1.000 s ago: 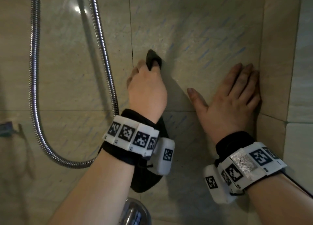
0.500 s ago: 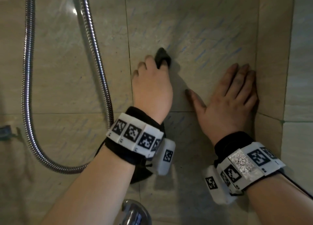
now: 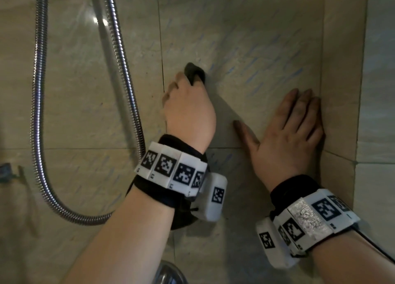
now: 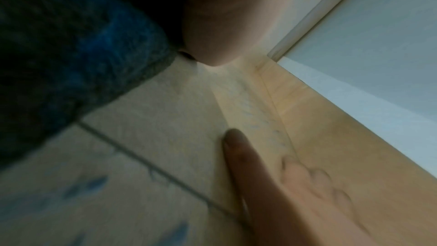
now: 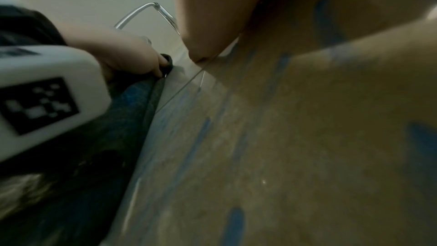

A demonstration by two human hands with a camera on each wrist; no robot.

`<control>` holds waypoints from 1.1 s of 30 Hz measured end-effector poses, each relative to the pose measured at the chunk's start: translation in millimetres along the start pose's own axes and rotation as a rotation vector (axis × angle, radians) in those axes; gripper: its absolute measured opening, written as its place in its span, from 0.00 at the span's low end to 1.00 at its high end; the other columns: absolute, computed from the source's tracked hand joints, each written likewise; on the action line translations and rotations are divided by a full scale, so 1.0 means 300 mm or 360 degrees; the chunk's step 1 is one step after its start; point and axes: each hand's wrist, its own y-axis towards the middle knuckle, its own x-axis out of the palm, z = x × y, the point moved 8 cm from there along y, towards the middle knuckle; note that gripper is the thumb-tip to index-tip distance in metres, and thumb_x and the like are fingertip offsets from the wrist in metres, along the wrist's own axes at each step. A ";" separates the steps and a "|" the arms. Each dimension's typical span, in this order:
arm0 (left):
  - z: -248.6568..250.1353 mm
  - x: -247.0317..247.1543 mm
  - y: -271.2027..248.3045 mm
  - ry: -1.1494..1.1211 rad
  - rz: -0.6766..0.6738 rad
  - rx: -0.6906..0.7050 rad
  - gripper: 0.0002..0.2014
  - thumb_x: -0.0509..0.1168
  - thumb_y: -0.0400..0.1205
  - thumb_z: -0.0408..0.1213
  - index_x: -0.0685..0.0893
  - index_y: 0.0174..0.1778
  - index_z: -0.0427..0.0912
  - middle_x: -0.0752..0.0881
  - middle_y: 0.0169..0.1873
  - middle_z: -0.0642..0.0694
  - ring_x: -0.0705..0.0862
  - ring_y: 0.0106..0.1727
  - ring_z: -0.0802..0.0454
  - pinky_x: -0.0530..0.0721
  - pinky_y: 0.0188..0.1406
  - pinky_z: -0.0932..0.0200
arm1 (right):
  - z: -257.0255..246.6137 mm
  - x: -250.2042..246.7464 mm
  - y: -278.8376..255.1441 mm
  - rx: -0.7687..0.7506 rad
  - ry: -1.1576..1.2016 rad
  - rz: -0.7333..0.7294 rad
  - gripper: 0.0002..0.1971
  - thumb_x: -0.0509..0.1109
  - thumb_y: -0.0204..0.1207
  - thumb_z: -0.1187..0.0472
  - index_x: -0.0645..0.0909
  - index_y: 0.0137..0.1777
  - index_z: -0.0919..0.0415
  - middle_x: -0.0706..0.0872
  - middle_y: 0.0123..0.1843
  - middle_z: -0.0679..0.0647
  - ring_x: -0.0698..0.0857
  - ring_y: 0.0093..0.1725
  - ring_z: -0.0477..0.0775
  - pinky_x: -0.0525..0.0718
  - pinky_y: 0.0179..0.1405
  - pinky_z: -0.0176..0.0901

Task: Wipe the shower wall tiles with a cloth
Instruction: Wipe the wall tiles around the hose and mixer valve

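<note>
A dark cloth (image 3: pixel 195 72) sticks out above the fingers of my left hand (image 3: pixel 188 110), which grips it against the beige wall tile (image 3: pixel 245 38) just right of a vertical grout line. More of the cloth (image 3: pixel 181 219) hangs below that wrist. In the left wrist view the cloth (image 4: pixel 71 63) looks dark blue and fuzzy. My right hand (image 3: pixel 288 130) lies flat on the tile near the corner, fingers straight, thumb spread to the left, holding nothing. The right wrist view shows the left hand (image 5: pixel 123 57) bunched on the cloth (image 5: pixel 132 115).
A metal shower hose (image 3: pixel 38 112) loops down the wall to the left of my left hand. A chrome fitting (image 3: pixel 168 273) shows at the bottom edge. The side wall (image 3: pixel 342 70) meets the tiled wall just right of my right hand.
My left hand slid the cloth a little to the right, then back left toward the grout line. My right hand stayed flat on the tile.
</note>
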 end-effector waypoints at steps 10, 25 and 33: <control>-0.033 -0.015 0.022 -0.0125 -0.0140 0.0018 0.27 0.53 0.85 0.30 0.60 0.82 0.38 0.66 0.72 0.35 0.69 0.71 0.37 0.71 0.68 0.46 | 0.001 -0.008 -0.001 -0.0047 0.0080 -0.0035 0.51 0.48 0.75 0.27 0.53 0.81 0.72 0.61 0.80 0.71 0.61 0.78 0.69 0.62 0.71 0.62; -0.060 0.007 -0.080 -0.2082 -0.1096 -0.0107 0.16 0.58 0.85 0.26 0.87 0.48 0.52 0.89 0.48 0.49 0.86 0.56 0.50 0.81 0.57 0.61 | -0.122 -0.157 0.063 0.0041 0.1526 -0.0385 0.07 0.65 0.78 0.65 0.80 0.54 0.59 0.84 0.46 0.49 0.82 0.46 0.43 0.78 0.48 0.34; -0.073 -0.018 -0.124 -0.2436 -0.1216 -0.0123 0.17 0.55 0.84 0.28 0.88 0.47 0.47 0.90 0.43 0.44 0.88 0.48 0.50 0.85 0.51 0.58 | -0.215 -0.076 -0.078 0.0935 0.2735 -0.1586 0.26 0.53 0.83 0.45 0.79 0.68 0.64 0.85 0.62 0.63 0.84 0.63 0.60 0.78 0.67 0.55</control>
